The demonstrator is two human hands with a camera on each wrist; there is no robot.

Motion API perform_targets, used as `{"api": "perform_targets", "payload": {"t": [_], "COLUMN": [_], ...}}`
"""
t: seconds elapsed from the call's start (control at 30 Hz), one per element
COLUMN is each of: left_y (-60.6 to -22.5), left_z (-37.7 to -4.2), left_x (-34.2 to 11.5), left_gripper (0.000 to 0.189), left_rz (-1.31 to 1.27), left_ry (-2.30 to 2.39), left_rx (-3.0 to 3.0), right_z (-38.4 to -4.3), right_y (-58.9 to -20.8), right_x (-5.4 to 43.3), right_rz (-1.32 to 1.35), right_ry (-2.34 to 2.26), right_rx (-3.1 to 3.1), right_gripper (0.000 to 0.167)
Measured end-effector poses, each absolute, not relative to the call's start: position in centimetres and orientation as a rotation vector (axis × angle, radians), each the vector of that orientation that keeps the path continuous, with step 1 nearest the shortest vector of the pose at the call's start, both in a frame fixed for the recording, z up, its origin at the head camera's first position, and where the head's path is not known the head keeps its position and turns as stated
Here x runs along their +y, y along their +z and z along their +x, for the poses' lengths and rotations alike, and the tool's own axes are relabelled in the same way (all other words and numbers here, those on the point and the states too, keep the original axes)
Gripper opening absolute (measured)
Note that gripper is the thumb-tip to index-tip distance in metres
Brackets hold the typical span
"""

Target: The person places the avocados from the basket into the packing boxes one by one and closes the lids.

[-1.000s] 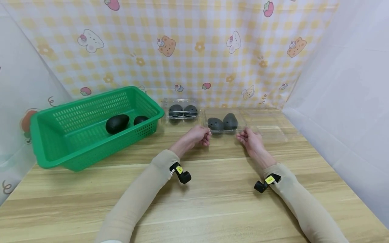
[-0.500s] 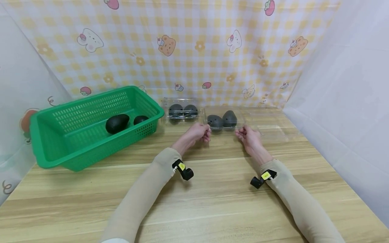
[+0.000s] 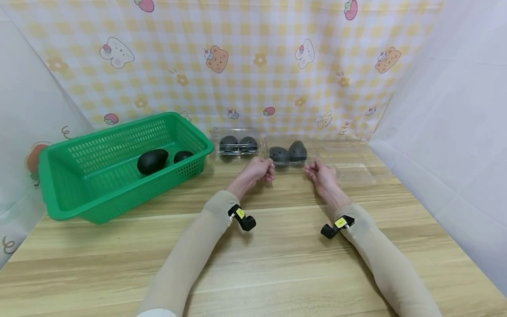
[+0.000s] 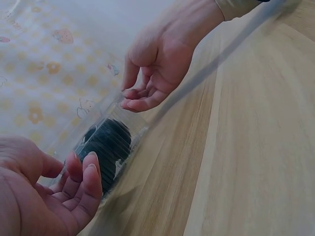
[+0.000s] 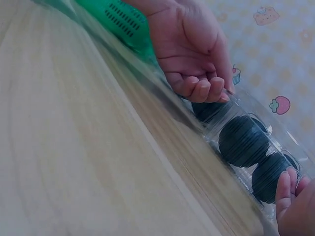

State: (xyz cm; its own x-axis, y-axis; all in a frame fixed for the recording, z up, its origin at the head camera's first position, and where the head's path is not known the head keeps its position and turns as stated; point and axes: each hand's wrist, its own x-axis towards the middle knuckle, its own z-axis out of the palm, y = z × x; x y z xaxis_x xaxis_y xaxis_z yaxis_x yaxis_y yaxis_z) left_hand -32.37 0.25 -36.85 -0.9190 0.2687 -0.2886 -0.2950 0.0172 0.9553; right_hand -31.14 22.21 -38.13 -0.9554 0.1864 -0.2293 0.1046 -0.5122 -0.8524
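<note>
A clear plastic clamshell box [image 3: 311, 155] with two dark avocados [image 3: 298, 151] inside lies at the back of the table, near the checked cloth. My left hand [image 3: 258, 170] pinches its near left corner between thumb and fingers. At the near right corner my right hand [image 3: 322, 178] does the same, with its other fingers curled beneath. Through the plastic in the right wrist view both avocados [image 5: 243, 141] show side by side, and part of the box is covered by my right fingers [image 5: 284, 191].
Left of this box stands another clear box [image 3: 237, 132] holding two avocados. Further clear plastic packaging [image 3: 352, 174] lies on the right. A green basket [image 3: 119, 201] with two avocados [image 3: 153, 161] fills the left side. Cloth [image 3: 257, 83] hangs along the back.
Both hands and the box between them have slid back toward the cloth and slightly left. The two avocados inside have moved with it. The basket and the other box stay put.
</note>
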Motion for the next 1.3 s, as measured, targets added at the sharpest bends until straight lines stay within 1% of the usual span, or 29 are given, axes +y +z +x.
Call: {"api": "perform_targets", "payload": {"t": [0.17,0.4,0.63,0.97,1.07,1.2,1.3], "left_y": [-36.9,-37.2,-37.3,-37.1,-37.0,-37.2,-37.5], "left_z": [-32.8,-33.5,-34.0,-34.4,-34.5,-34.7,-34.8], "left_x": [0.5,0.8,0.9,0.8,0.8,0.9,0.9], "left_gripper": [0.037,0.038,0.037,0.036,0.033,0.025,0.025], "left_rz": [-0.057,-0.091,-0.126,-0.165,-0.183,-0.207,-0.238], "left_ry": [2.002,2.063,2.123,2.15,2.17,2.22,2.262], "left_rx": [1.918,1.9,1.859,1.87,1.849,1.788,1.733], "right_z": [-31.9,-33.1,-34.1,-35.1,-35.4,-35.8,-35.9], "right_y": [-38.2,-38.4,-38.7,-38.6,-38.6,-38.7,-38.7], "right_x": [21.9,21.5,21.3,21.0,20.9,20.9,21.0], "right_rz": [-0.473,-0.524,-0.492,-0.501,-0.487,-0.49,-0.495], "right_ry": [2.634,2.611,2.579,2.575,2.58,2.582,2.579], "right_rx": [-1.505,-1.472,-1.484,-1.468,-1.461,-1.447,-1.45], "right_gripper": [0.026,0.02,0.025,0.023,0.02,0.022,0.025]}}
